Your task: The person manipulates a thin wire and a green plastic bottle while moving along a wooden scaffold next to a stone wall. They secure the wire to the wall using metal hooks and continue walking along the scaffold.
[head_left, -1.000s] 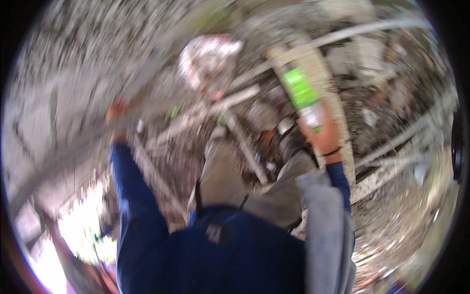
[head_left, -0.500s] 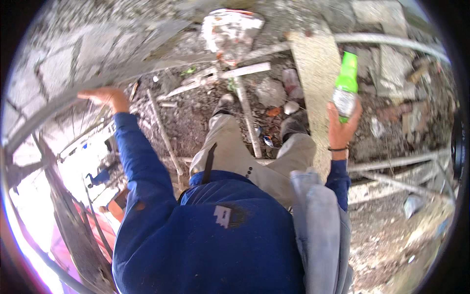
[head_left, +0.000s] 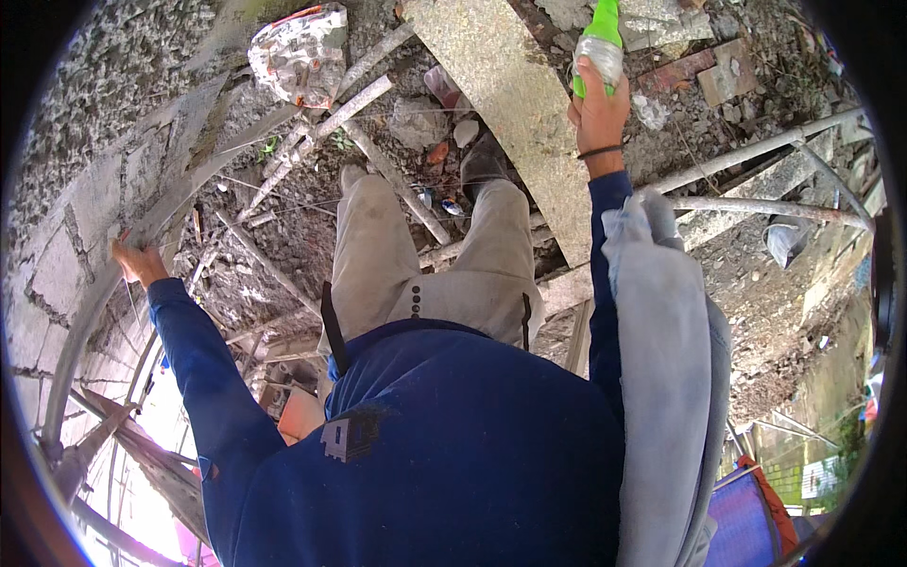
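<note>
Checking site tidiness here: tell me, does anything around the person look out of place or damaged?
Yes. A crumpled bag and loose rubble litter the ground around the feet, and broken bricks lie near the green bottle held in the right hand.

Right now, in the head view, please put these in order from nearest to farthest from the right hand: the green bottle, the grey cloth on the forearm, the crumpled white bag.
1. Green bottle: held in the right hand, at the top.
2. Grey cloth: draped over the right forearm, below the hand.
3. Crumpled white bag: among rubble, far to the upper left.
</note>
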A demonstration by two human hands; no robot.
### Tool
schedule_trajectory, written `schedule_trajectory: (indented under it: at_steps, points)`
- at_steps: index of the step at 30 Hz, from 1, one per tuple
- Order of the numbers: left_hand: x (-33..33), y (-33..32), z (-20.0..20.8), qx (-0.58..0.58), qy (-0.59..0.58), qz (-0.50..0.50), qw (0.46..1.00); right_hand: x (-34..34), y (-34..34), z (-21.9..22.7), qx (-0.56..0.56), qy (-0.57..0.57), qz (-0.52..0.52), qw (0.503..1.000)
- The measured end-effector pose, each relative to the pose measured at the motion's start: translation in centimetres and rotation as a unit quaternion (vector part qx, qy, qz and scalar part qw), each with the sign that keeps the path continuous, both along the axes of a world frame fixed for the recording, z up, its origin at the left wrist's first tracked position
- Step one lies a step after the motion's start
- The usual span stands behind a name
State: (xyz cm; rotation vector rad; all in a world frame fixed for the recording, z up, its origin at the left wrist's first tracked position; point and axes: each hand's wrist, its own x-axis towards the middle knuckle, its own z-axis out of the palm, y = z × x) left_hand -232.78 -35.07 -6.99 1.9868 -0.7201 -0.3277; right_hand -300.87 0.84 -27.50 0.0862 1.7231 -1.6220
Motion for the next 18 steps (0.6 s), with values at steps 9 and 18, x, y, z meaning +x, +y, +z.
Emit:
schedule_trajectory:
  at_steps: [9, 18]
  points:
    - [11.3, -1.1, -0.1, 0.028, -0.182, -0.211, 0.96, -2.6, -1.7, -2.6, -0.048, 0.097, 0.036, 0.993]
    - [1.5, -0.1, 0.2, 0.034, 0.054, -0.011, 0.998, -2.1, -2.6, 3.5, -0.006, 0.115, -0.005, 0.993]
